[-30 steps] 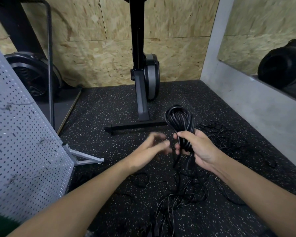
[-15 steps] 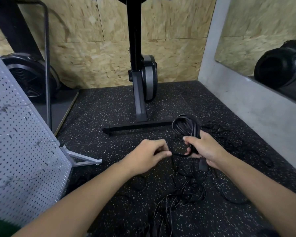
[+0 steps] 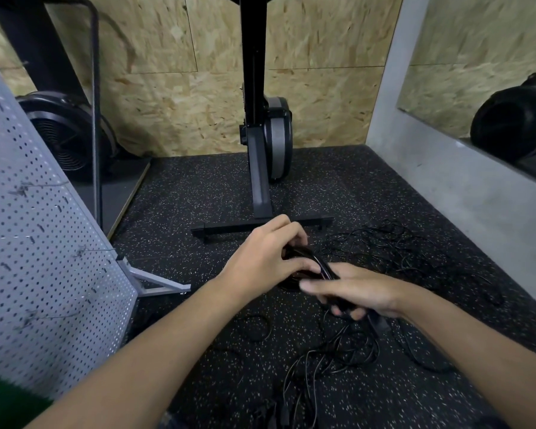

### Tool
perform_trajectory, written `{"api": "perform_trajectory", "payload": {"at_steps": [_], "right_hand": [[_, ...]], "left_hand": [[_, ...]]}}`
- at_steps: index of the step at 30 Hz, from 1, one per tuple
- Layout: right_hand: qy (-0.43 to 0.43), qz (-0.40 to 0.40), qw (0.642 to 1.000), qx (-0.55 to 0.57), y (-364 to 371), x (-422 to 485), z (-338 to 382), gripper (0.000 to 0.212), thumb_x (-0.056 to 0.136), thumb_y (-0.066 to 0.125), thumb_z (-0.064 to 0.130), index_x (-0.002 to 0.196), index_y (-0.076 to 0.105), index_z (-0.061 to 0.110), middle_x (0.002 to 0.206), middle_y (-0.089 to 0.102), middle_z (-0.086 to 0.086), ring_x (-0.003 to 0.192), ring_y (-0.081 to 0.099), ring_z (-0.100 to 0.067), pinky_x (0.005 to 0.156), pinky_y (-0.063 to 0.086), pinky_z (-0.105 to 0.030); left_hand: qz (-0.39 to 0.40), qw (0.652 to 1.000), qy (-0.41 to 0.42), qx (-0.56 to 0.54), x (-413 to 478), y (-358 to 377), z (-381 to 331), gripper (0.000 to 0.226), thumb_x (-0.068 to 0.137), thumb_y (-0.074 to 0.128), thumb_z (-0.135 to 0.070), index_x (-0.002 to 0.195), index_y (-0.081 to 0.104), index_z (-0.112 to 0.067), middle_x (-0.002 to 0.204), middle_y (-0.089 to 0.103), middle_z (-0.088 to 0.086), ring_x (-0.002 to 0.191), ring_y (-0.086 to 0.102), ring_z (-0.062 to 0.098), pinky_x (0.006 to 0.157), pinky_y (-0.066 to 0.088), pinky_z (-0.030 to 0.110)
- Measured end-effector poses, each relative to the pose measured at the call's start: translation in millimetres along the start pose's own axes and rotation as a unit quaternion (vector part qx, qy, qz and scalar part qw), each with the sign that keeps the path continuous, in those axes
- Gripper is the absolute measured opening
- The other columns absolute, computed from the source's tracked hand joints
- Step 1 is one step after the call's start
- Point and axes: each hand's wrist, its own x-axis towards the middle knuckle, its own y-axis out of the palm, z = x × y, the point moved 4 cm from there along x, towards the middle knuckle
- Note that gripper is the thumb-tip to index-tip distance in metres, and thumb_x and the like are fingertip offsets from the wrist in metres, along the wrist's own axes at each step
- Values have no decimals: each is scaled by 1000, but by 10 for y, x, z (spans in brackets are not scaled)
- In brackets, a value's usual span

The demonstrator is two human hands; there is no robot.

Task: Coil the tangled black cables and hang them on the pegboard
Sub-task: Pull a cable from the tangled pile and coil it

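Observation:
A coiled bundle of black cable [image 3: 310, 264] lies low between my two hands, mostly hidden by them. My left hand [image 3: 266, 258] curls over the top of the coil and grips it. My right hand [image 3: 353, 289] grips the coil's near end from the right, with a plug end [image 3: 379, 325] sticking out below it. Loose tangled black cable [image 3: 393, 252] spreads over the speckled floor to the right, and more tangled cable [image 3: 331, 357] lies under my wrists. The white pegboard [image 3: 37, 258] stands on the left, tilted, with thin wire hooks [image 3: 84, 251] on it.
A black exercise machine's upright post and foot bar [image 3: 260, 224] stand just beyond my hands. The pegboard's grey metal foot [image 3: 155, 281] juts onto the floor. A fan-wheel machine [image 3: 65, 137] sits at the back left, and a grey wall with a mirror [image 3: 477, 193] runs along the right.
The coil was held upright in my right hand; it has come down and tipped flat. My left hand moved right from beside the coil and closed over its top.

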Motion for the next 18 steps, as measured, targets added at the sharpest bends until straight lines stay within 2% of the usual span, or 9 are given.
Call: {"api": "perform_trajectory", "payload": {"at_steps": [2,3,6,9,11,13,16,18], "right_hand": [[-1,10,999,-52,12,-3,-2,25,99,66,29,121,56,20,82,57,2,62,54,-5,48,34,-21],[-1,14,997,-77,16,-10,-3,19,100,63,24,118,56,20,77,57,3,62,54,-6,49,35,-21],[-4,29,992,-121,41,-26,-6,11,101,60,26,108,57,18,75,58,2,67,54,-13,50,37,-23],[-5,31,995,-95,35,-13,-31,12,102,61,26,98,57,16,74,61,11,63,55,-7,49,36,-21],[-4,34,996,-76,-8,-17,-54,13,103,60,25,95,56,15,70,61,14,62,54,-5,48,35,-20],[-9,41,998,-44,-49,-29,-74,13,103,60,22,95,55,14,72,61,13,63,54,-6,46,33,-19],[-19,50,998,20,-93,-47,-69,11,103,59,16,95,55,10,76,62,9,63,53,-7,41,31,-17],[-27,53,996,61,-106,-63,-40,11,103,59,13,95,56,7,81,62,4,63,52,-9,39,30,-16]], "left_hand": [[4,1000,-16,-7,-11,7,42,42,75,85,-54,93,69,-19,92,56,-9,85,59,11,74,52,32],[8,1000,-23,-12,-13,17,67,44,73,86,-56,91,70,-20,91,57,-10,85,59,10,74,52,32],[26,999,-32,-31,-36,50,134,43,70,89,-56,87,72,-20,85,61,-10,80,59,11,69,52,31],[24,996,-58,-56,-64,39,163,34,74,89,-50,84,75,-21,81,67,-10,79,63,10,69,50,23],[10,991,-101,-88,-64,-12,188,23,87,80,-47,87,77,-25,83,72,-12,84,68,7,76,53,24],[-4,981,-149,-123,-77,-61,293,17,99,69,-38,91,78,-27,88,76,-14,88,71,5,84,57,32],[11,963,-209,-168,-152,-53,534,25,108,55,-28,100,79,-25,98,78,-9,99,73,11,98,57,44],[42,936,-268,-224,-223,21,638,33,112,44,-30,111,77,-29,109,78,-5,110,71,14,107,52,50]]}}
